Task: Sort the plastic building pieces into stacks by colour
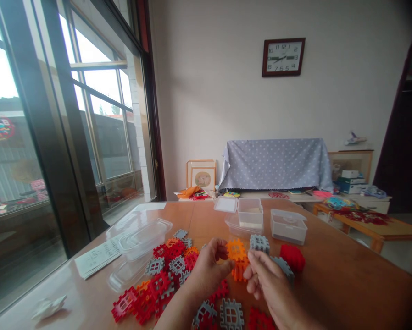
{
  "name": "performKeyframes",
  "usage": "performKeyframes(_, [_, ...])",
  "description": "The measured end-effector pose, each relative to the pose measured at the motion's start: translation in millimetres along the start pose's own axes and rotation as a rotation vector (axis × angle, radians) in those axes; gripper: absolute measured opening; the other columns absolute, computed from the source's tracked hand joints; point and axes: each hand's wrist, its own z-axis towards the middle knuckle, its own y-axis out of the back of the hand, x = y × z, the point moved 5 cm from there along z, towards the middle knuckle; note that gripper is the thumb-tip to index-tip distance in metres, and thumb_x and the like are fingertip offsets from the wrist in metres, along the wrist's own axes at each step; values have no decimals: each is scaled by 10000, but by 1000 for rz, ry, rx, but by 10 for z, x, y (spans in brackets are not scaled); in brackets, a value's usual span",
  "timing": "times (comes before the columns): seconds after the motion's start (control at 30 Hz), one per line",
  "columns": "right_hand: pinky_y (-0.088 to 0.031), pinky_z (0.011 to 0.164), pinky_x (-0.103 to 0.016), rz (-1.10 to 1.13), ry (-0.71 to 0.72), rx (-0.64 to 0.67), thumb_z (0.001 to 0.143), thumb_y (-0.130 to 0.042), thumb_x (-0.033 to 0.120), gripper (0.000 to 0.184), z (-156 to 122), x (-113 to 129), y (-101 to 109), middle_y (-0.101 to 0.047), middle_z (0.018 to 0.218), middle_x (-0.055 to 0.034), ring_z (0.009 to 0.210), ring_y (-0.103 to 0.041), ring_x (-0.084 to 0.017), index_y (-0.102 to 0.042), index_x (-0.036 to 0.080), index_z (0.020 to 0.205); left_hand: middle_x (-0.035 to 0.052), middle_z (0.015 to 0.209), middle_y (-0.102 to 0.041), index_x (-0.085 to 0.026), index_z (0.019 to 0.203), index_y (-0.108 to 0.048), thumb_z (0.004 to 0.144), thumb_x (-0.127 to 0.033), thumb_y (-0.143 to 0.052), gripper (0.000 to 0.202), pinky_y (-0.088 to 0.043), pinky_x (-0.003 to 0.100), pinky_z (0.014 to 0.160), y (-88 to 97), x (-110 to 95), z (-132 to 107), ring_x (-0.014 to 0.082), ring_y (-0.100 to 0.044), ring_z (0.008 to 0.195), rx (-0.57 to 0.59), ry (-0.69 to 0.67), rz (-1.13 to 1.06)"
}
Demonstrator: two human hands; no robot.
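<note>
Between my hands stands a piece built of orange window-shaped interlocking blocks (236,250), one face above another. My left hand (209,266) is at its left side, fingers curled and thumb against the lower left edge. My right hand (266,277) pinches its right edge between thumb and forefinger, the other fingers bent under. Just behind the right hand are a grey block cube (259,244) and a grey block piece (283,267), partly hidden. A red block cube (292,258) sits to the right. Loose red blocks (160,284) and grey blocks (231,314) lie around my forearms.
Clear plastic boxes (288,227) stand at the back of the wooden table (347,284). On the left lie a clear lidded container (146,238), a handwritten paper pad (97,256) and a crumpled tissue (49,307). A large window (103,119) borders the left side.
</note>
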Motion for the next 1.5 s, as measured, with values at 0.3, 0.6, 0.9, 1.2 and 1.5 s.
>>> performKeyframes(0.3, [-373,464,-238,-11,227,-143,834,-701,669,599,-31,323,163,-640,713,15,502,-504,-124,-636,215,1218,117,1218,-679,-202,1110,-716,702,-298,-814,430,-399,394,1028,23,244,34,307,-558,1170,-121,18,191])
performKeyframes(0.6, [-374,481,-232,6,231,-135,845,-725,606,572,-8,297,188,-625,722,21,511,-475,-112,-623,214,1250,100,1190,-692,-230,1099,-752,721,-320,-800,392,-394,430,1035,-72,221,52,319,-553,1159,-69,-82,366])
performKeyframes(0.9, [-364,479,-225,14,225,-124,853,-719,579,554,4,291,205,-623,730,20,513,-479,-103,-629,201,1247,143,1270,-699,-194,1232,-741,744,-364,-796,520,-389,473,1111,-98,245,36,356,-565,1247,-87,-29,274])
performKeyframes(1.2, [-374,486,-227,4,218,-143,828,-721,626,581,-15,323,208,-642,726,8,515,-505,-111,-651,188,1202,95,1083,-783,-151,1081,-768,752,-108,-547,399,-514,372,958,-239,123,-7,273,-701,1045,-2,92,-78])
performKeyframes(1.5, [-380,481,-221,-50,217,-109,858,-676,634,591,12,280,198,-642,746,4,527,-522,-117,-628,183,1237,50,926,-768,-133,1068,-766,766,-122,-483,414,-512,297,822,-317,-39,-47,204,-672,870,174,0,-166])
